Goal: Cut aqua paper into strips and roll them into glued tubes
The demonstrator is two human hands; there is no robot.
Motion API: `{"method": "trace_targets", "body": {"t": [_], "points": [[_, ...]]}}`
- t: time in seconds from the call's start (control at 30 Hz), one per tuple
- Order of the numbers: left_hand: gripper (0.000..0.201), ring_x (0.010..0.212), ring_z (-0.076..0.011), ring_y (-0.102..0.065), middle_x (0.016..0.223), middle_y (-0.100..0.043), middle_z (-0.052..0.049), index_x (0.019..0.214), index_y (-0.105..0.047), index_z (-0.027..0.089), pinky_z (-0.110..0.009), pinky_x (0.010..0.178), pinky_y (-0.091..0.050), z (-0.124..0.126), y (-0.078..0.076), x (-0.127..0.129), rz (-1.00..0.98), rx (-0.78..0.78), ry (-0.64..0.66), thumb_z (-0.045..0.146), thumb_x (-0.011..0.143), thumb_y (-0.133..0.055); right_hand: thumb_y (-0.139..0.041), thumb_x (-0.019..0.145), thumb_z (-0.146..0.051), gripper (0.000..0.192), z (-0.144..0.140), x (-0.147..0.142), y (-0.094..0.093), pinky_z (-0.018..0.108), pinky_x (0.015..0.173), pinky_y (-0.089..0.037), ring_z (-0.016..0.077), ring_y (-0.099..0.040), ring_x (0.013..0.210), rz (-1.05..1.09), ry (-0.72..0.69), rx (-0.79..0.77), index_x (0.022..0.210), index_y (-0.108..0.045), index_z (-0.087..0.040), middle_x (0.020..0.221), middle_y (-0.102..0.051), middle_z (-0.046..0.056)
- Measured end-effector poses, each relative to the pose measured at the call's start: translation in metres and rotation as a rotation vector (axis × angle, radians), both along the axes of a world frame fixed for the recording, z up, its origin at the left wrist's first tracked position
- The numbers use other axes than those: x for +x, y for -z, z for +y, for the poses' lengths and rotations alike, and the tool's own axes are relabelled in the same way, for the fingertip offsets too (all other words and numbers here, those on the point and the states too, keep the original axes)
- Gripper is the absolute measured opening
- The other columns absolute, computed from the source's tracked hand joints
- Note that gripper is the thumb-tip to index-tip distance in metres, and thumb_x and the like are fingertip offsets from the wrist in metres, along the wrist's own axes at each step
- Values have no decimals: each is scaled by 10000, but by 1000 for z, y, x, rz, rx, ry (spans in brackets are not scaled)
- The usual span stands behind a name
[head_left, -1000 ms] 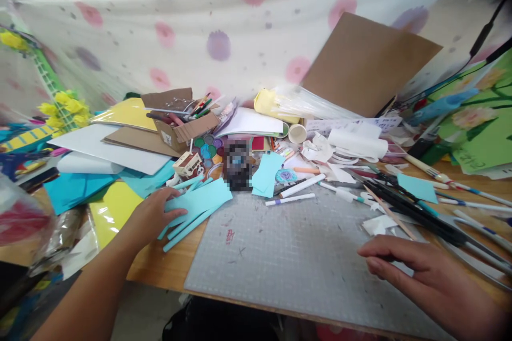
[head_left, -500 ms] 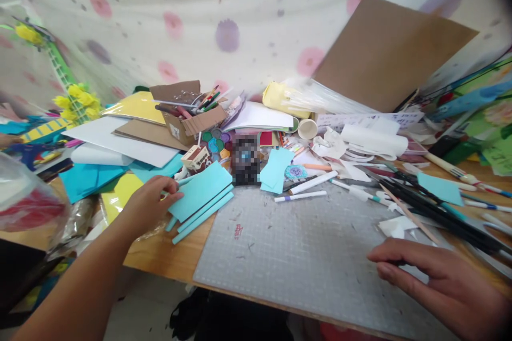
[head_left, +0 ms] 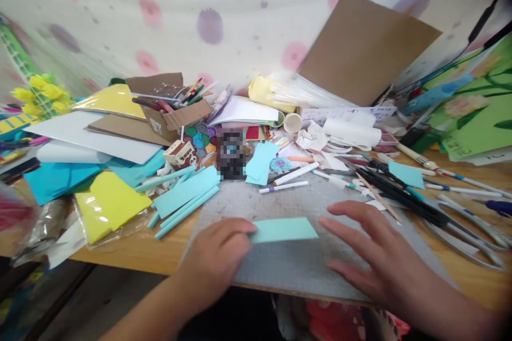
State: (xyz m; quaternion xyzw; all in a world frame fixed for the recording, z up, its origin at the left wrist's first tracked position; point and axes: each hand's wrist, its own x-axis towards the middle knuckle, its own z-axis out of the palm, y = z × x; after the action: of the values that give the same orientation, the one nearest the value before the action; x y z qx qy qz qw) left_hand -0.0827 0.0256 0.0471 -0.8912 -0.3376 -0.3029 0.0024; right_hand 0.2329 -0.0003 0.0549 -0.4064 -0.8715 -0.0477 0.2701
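Note:
A light teal paper strip (head_left: 285, 229) lies flat on the grey cutting mat (head_left: 292, 264) near the table's front edge. My left hand (head_left: 218, 258) grips the strip's left end with its fingers curled. My right hand (head_left: 374, 256) hovers just right of the strip, fingers spread, holding nothing. A pile of several more teal strips and rolled teal tubes (head_left: 182, 197) lies at the mat's left edge.
Clutter rings the mat: yellow (head_left: 108, 202) and blue paper sheets at left, a cardboard box of pens (head_left: 176, 112), white markers (head_left: 294, 175), black sticks and scissors (head_left: 452, 221) at right, a brown cardboard sheet (head_left: 364, 50) leaning at the back.
My left hand left the teal pile and brought one strip onto the mat in front of me. My right hand moved left toward the strip. The camera tilted down slightly.

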Motion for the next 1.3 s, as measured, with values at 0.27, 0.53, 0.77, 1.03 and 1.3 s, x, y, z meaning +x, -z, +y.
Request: {"method": "trace_targets", "body": {"t": [0.27,0.53,0.77,1.03,1.3], "points": [[145,873,-175,-635,958,-686,-46,826,-557,176,-305,785,-551,-21,21,55,5,-61,158,123,932,-474,-407,995,-175,217,-8,-5,-6,384,803,-448,218,-547,873,-136,-184,19,961,-620,-156,947,-654,89],[177,827,-183,-601,901,-644,-58,845,-564,156,-310,744,-545,-19,15,59,74,-120,141,136,958,-429,-366,999,-172,269,-9,4,8,342,689,-404,214,-528,784,-227,-144,-33,984,-634,-153,878,-624,83],[162,807,-221,-576,906,-631,-71,809,-561,153,-358,691,-539,-2,5,68,239,-97,215,104,926,-461,-401,982,-146,243,-11,14,11,344,691,-395,226,-516,804,-201,-59,-42,975,-644,-143,861,-620,88],[140,737,-250,-570,844,-619,-57,816,-557,170,-370,582,-519,14,-20,89,524,-66,400,31,796,-557,-461,967,-160,198,-20,25,11,334,661,-390,209,-511,764,-208,22,-147,947,-657,-147,839,-612,72],[100,659,-233,-509,756,-572,-34,802,-564,190,-354,533,-413,23,-10,97,531,-104,477,225,894,-581,-500,953,-172,175,-16,32,9,321,687,-417,196,-520,786,-89,-5,-344,947,-672,-145,850,-622,77]]}}
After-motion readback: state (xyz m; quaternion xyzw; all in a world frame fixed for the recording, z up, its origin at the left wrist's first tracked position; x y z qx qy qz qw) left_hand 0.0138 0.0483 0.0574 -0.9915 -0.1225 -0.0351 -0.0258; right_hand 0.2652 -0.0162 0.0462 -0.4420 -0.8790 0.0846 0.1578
